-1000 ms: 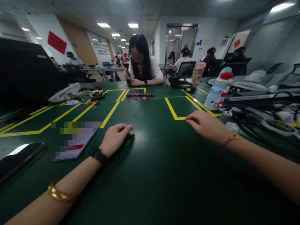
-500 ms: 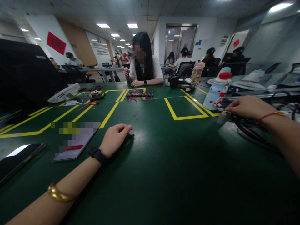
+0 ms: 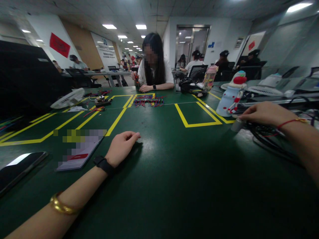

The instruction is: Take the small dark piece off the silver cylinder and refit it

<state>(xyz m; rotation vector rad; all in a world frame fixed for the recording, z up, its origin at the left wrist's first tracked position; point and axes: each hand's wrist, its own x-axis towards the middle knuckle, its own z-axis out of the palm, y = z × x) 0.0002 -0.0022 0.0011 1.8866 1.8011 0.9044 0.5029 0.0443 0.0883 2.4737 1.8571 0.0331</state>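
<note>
My left hand (image 3: 122, 146) rests palm down on the green table (image 3: 174, 172), fingers loosely curled, holding nothing. A black band and a gold bangle are on that arm. A phone (image 3: 79, 151) lies just left of it. My right hand (image 3: 264, 114) reaches out to the right, palm down over a bundle of black cables (image 3: 269, 141). Its fingertips are at a small grey cylinder (image 3: 237, 125), beside a snowman-shaped bottle (image 3: 230, 96). The underside of that hand is hidden.
Yellow tape marks boxes (image 3: 196, 114) on the table. A second dark phone (image 3: 20, 167) lies at the left edge. A white fan (image 3: 65, 98), small parts and a pile of red wires (image 3: 149, 100) lie farther off. A person (image 3: 154, 66) sits opposite.
My right hand moved from the table's middle out to the right, over the cables, and now stays by the small cylinder. My left hand has not moved.
</note>
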